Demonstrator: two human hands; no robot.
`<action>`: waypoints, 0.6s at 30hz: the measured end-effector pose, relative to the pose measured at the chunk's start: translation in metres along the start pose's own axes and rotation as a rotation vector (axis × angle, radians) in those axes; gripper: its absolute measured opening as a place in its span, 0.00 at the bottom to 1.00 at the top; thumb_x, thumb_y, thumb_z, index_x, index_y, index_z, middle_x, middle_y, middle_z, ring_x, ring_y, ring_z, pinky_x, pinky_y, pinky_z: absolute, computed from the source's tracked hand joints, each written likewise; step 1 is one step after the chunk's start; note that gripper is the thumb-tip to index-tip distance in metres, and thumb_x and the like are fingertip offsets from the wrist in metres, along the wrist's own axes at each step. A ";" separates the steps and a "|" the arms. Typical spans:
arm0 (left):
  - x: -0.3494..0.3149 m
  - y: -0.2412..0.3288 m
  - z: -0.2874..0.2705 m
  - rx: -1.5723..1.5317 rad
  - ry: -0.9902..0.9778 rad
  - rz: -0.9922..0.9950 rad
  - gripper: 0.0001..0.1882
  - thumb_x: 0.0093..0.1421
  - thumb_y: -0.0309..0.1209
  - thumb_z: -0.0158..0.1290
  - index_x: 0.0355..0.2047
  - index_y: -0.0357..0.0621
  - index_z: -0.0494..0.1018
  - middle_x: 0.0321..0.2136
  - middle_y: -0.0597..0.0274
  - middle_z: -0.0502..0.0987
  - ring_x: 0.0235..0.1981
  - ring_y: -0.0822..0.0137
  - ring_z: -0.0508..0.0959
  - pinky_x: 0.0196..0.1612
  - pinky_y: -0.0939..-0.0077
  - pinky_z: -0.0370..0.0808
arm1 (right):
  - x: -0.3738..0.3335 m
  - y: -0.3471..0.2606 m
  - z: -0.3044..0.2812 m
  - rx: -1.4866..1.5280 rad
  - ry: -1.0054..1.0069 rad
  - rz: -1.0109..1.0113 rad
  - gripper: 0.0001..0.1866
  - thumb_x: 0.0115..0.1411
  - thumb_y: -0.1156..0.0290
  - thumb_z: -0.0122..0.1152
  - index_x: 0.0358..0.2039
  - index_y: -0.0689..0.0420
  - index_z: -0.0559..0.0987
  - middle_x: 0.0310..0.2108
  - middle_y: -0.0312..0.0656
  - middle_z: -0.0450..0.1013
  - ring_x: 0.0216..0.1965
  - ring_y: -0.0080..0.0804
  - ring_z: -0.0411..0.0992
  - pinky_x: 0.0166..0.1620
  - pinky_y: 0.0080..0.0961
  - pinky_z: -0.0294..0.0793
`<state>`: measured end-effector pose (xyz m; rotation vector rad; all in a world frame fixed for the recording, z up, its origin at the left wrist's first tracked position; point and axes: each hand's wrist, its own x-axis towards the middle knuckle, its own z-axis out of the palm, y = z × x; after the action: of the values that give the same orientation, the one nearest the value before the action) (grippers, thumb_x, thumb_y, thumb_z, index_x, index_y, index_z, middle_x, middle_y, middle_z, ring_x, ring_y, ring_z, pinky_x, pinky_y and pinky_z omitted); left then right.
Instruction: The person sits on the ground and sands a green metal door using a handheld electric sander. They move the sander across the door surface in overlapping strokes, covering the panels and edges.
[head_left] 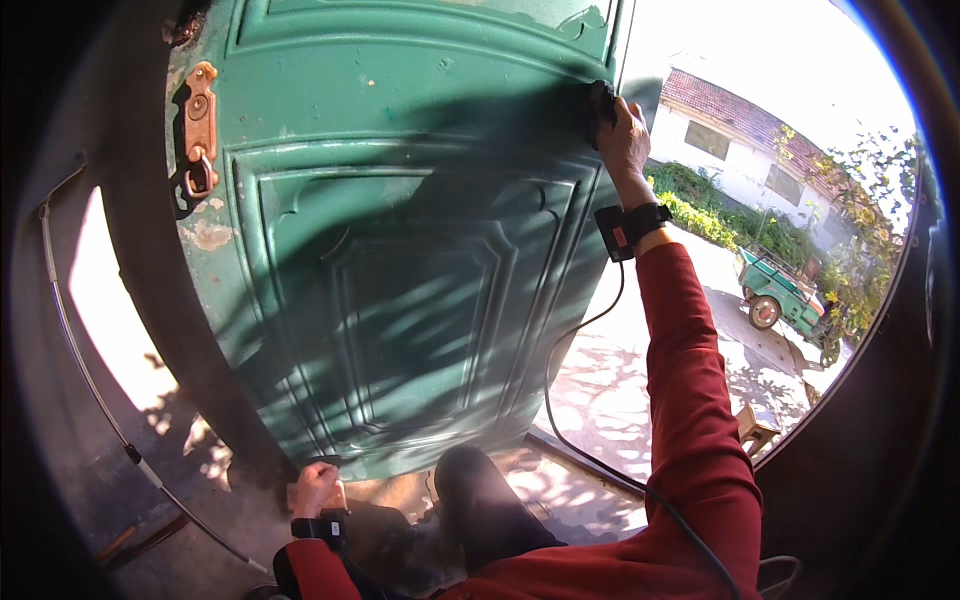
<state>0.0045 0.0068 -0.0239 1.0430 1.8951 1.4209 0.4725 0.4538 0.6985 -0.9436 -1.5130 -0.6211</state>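
A green metal door (pixel 420 290) with raised panels stands tilted in front of me. Up at its far right edge, my right hand (pixel 622 140) is closed around a small black object (pixel 602 103) pressed against the door; its exact kind is unclear. My left hand (pixel 316 489) is curled shut low down, by the door's lower left corner. A dark thin bit shows at its fingertips, but what it grips, if anything, I cannot make out. On the door's left edge sits a rusty latch plate (pixel 200 110) with a ring handle (pixel 201 175).
A black cable (pixel 552 400) runs from the band on my right wrist down past my arm. At the left leans a thin pale rod (pixel 95 385). Outside, a green cart (pixel 785 295) stands on the sunlit yard, and a wooden stool (pixel 757 425) is near the doorway.
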 end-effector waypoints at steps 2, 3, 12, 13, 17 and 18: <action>0.002 -0.008 -0.002 -0.024 0.013 -0.041 0.17 0.67 0.39 0.63 0.41 0.35 0.87 0.31 0.54 0.88 0.34 0.66 0.87 0.40 0.67 0.81 | -0.012 0.010 0.002 0.038 0.046 -0.060 0.21 0.60 0.66 0.67 0.55 0.43 0.84 0.48 0.44 0.79 0.53 0.52 0.81 0.50 0.54 0.82; 0.003 -0.011 -0.004 -0.039 -0.001 0.000 0.17 0.67 0.39 0.63 0.42 0.35 0.87 0.31 0.54 0.89 0.34 0.65 0.87 0.41 0.67 0.81 | -0.010 0.014 0.001 0.023 0.037 -0.094 0.22 0.59 0.66 0.67 0.55 0.43 0.84 0.48 0.44 0.79 0.53 0.53 0.82 0.51 0.54 0.82; -0.012 0.002 -0.013 0.055 0.068 -0.056 0.17 0.66 0.40 0.63 0.42 0.37 0.88 0.32 0.55 0.90 0.35 0.64 0.88 0.43 0.66 0.83 | 0.005 0.014 0.000 -0.019 0.117 0.024 0.20 0.64 0.63 0.65 0.56 0.48 0.82 0.52 0.48 0.80 0.54 0.58 0.81 0.53 0.57 0.80; -0.011 0.004 -0.012 0.104 0.087 -0.052 0.17 0.66 0.41 0.63 0.41 0.37 0.88 0.32 0.55 0.90 0.35 0.64 0.89 0.43 0.66 0.83 | -0.006 0.014 0.000 -0.014 0.100 -0.034 0.20 0.64 0.62 0.65 0.57 0.48 0.81 0.52 0.48 0.80 0.54 0.58 0.81 0.52 0.58 0.80; -0.009 0.003 -0.005 0.101 0.020 -0.003 0.17 0.66 0.39 0.64 0.40 0.35 0.88 0.31 0.56 0.89 0.34 0.66 0.88 0.42 0.68 0.83 | -0.017 0.016 0.000 0.007 0.004 -0.070 0.21 0.67 0.62 0.65 0.59 0.48 0.80 0.53 0.48 0.79 0.54 0.59 0.81 0.53 0.59 0.79; -0.008 0.001 -0.003 0.094 0.010 0.013 0.17 0.67 0.39 0.64 0.40 0.34 0.88 0.30 0.57 0.89 0.33 0.66 0.88 0.42 0.68 0.83 | -0.004 0.017 -0.001 -0.016 -0.025 -0.046 0.21 0.67 0.62 0.65 0.59 0.48 0.80 0.53 0.49 0.79 0.55 0.59 0.81 0.54 0.59 0.80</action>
<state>0.0065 -0.0017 -0.0223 1.0960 1.9820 1.3580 0.4870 0.4606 0.6923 -0.9337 -1.5577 -0.6573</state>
